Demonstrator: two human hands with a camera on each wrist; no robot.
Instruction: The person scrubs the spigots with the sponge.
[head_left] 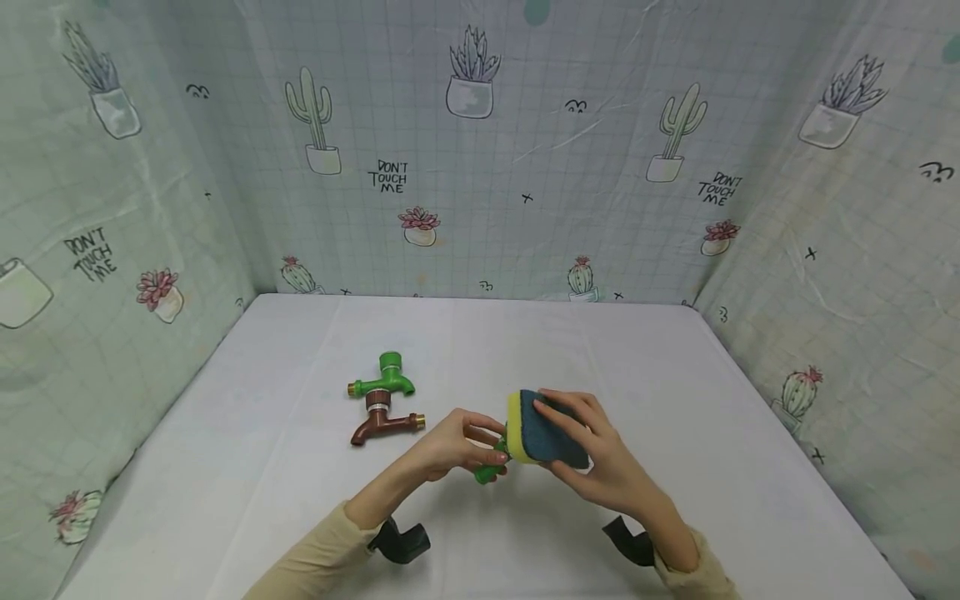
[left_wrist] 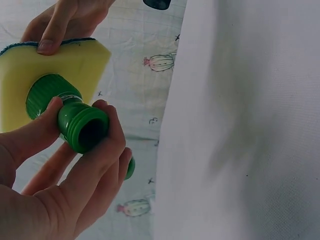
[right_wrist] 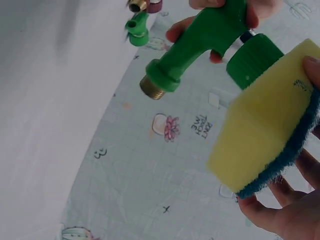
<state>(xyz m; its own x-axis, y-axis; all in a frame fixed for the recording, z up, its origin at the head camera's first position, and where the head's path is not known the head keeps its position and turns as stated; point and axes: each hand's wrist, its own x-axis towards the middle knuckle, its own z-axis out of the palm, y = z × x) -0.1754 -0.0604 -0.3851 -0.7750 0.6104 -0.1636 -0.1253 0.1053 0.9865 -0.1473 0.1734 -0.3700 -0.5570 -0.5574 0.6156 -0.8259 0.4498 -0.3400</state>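
Observation:
My left hand [head_left: 465, 446] grips a green faucet [left_wrist: 75, 117] by its body, thumb on one side and fingers curled round the other. Its round knob presses against the yellow face of a sponge [right_wrist: 272, 112]. My right hand [head_left: 592, 454] holds that sponge from its dark blue scouring side [head_left: 551, 433], fingers and thumb spread over the edges. In the right wrist view the faucet's brass threaded end [right_wrist: 151, 88] points away from the sponge. Both hands are above the white table, in front of me.
Left of my hands, a second green faucet [head_left: 386, 379] and a brown faucet [head_left: 382, 421] lie close together on the white table [head_left: 300, 492]. Black wrist bands [head_left: 402, 543] show beneath both forearms. Cactus-print cloth [head_left: 495, 208] hangs behind and at both sides.

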